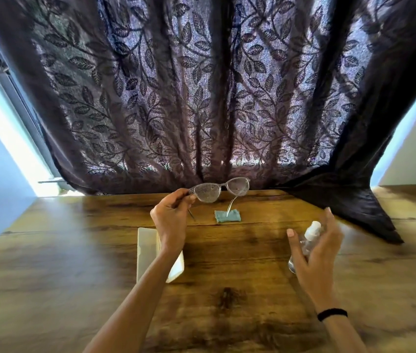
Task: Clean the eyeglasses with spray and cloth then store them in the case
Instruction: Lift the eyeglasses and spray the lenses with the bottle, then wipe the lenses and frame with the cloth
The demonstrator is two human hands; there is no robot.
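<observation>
**Speckled Glasses Being Held Up, Spray Bottle in Hand**

Head view: the clear-framed eyeglasses [219, 191], lenses speckled, are being pinched at one hinge by the left hand [170, 215] and held above the brown wooden table [227, 314], near the folded teal cloth [227, 216]. The clear plastic spray bottle [308, 239] is being gripped by the right hand [316, 253]. The white rectangular case [147, 248] is being partly hidden by the left forearm.

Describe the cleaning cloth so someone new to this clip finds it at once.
On the wooden table, look near the far edge below the leaf-patterned curtain. The cloth lies flat there, under the raised eyeglasses. It alone is small and teal.
</observation>
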